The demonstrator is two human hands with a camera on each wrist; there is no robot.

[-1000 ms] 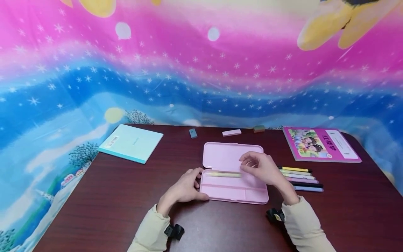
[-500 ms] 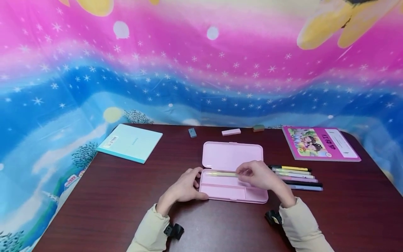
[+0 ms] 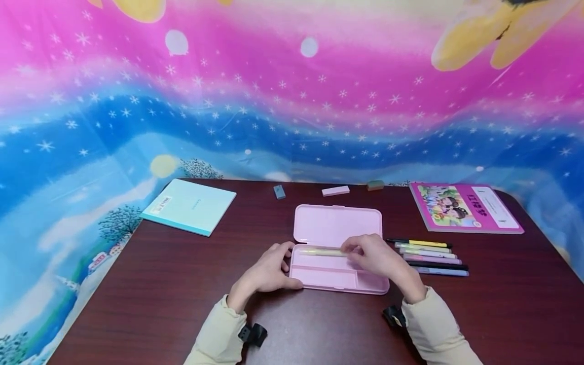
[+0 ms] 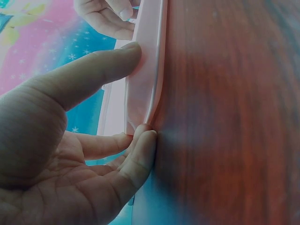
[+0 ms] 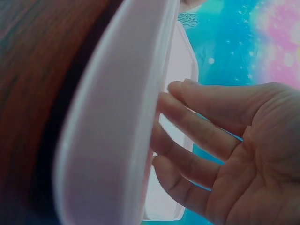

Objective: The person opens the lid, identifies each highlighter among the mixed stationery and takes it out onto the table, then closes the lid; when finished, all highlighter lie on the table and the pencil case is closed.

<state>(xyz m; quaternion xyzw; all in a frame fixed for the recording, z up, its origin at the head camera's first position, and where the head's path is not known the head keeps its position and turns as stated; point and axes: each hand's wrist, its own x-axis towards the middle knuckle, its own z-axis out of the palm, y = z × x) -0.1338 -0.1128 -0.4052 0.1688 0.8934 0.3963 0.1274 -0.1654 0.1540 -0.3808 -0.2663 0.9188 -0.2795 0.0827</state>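
A bright cloth backdrop [image 3: 292, 101] of pink, blue and white bands with stars hangs behind a dark reddish wooden table [image 3: 137, 294]. Near the table's far left corner lies a pale turquoise notebook [image 3: 189, 206]; near the far right corner lies a magenta book [image 3: 465, 208] with a picture cover. Along the far edge sit three small erasers: a blue-grey one [image 3: 279, 191], a pink one [image 3: 335, 190] and a green-and-brown one [image 3: 375, 185].

In the middle of the table, toward the near edge, a pink pencil case [image 3: 337, 276] lies open, its lid folded flat toward the far edge. Its tray is divided into compartments; a pale yellow pen [image 3: 321, 252] lies in the long far compartment, along the hinge.

The left hand [image 3: 266, 274] rests at the case's left end, thumb and fingers lying fairly straight against its rim. The right hand [image 3: 376, 256] hovers over the tray's right part, fingertips at the yellow pen's right end, fingers loosely extended; whether they pinch it I cannot tell.

Just right of the case, a row of pens [image 3: 431, 257] lies side by side.
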